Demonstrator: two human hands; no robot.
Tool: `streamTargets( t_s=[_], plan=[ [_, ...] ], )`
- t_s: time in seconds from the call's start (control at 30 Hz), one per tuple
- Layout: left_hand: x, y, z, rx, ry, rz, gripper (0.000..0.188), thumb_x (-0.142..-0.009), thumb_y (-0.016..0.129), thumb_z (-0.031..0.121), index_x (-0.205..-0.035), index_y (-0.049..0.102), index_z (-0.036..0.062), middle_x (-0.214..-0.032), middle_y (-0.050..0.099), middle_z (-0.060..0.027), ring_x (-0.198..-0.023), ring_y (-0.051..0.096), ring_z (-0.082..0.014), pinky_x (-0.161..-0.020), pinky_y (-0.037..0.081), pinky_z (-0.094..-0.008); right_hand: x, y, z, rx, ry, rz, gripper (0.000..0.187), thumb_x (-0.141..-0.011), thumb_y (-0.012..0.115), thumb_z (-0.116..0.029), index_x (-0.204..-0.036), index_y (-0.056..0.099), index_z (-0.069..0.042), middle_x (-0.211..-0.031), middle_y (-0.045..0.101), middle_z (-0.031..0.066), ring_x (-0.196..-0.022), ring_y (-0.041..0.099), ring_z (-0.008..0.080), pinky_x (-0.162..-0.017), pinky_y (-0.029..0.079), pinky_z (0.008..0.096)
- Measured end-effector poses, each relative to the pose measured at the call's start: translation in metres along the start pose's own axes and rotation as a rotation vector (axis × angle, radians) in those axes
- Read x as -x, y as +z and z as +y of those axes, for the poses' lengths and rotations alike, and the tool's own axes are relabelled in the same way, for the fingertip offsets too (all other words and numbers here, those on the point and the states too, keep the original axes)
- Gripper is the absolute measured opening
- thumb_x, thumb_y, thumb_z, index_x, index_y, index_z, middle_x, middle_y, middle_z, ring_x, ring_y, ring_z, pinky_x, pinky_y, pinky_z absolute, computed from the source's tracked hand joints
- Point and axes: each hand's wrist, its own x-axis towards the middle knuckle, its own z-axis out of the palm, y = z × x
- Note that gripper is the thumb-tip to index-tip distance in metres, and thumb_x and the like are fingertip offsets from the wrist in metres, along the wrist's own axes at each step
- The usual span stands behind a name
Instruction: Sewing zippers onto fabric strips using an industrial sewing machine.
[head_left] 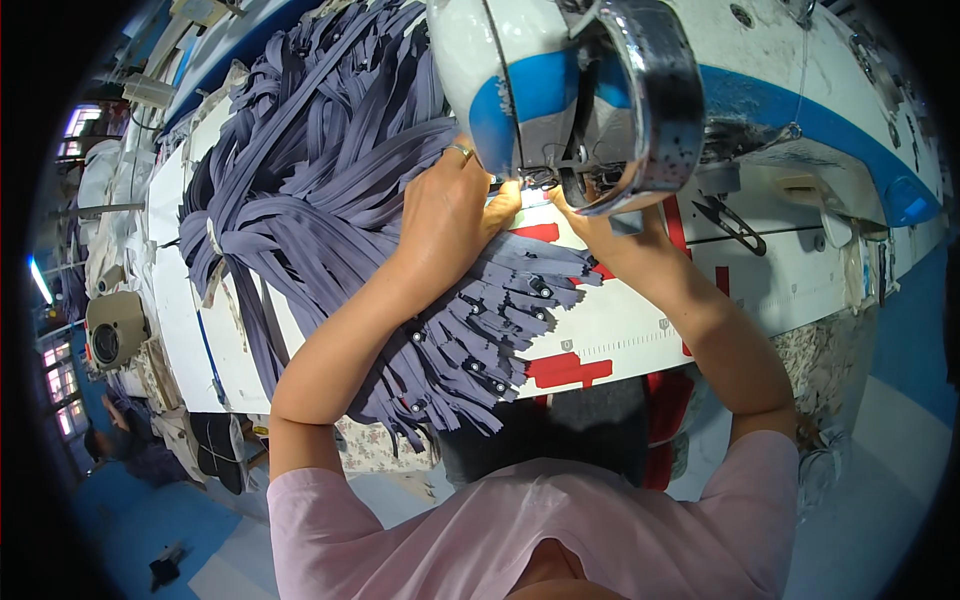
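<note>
A big bundle of grey-purple zippers (320,215) with dark sliders is spread over the table, tied near its left side. Its loose ends fan out toward my lap. My left hand (447,210), a ring on one finger, rests over the zippers, thumb and fingers closed together beside the presser foot (542,180) of a white and blue sewing machine (525,95). From the other side my right hand (615,232) reaches in to the same spot, fingers bent and partly covered by the machine head. What lies between the fingertips is too small and shadowed to make out.
Thread snips (735,226) lie on the table right of the needle area. Red tape strips (568,371) and a printed ruler scale (620,342) mark the white tabletop near its front edge. A round chrome part (668,110) juts out above my right hand.
</note>
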Motion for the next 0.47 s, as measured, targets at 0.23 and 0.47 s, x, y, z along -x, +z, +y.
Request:
streamTargets(
  t_s=[0.23, 0.47],
  plan=[
    [0.0, 0.002, -0.002, -0.007, -0.033, 0.007, 0.026, -0.081, 0.074, 0.019, -0.086, 0.063, -0.0037, -0.089, 0.062, -0.0183, -0.072, 0.065, -0.0372, -0.061, 0.052, -0.0454, -0.004, 0.05, -0.002, 0.224, -0.084, 0.55, 0.064, -0.084, 0.065, -0.003, -0.144, 0.043, -0.009, -0.133, 0.052, 0.0182, -0.115, 0.059, 0.0371, -0.086, 0.06, 0.05],
    [-0.001, 0.002, -0.005, -0.016, -0.051, -0.07, 0.028, -0.08, 0.075, 0.02, -0.093, 0.062, -0.0014, -0.086, 0.062, -0.0172, -0.072, 0.066, -0.0371, -0.06, 0.052, -0.046, -0.002, 0.026, -0.001, -0.198, -0.045, 0.657, 0.063, -0.082, 0.071, 0.0, -0.139, 0.043, -0.004, -0.128, 0.055, 0.0164, -0.11, 0.061, 0.0292, -0.087, 0.058, 0.0478]
  ],
)
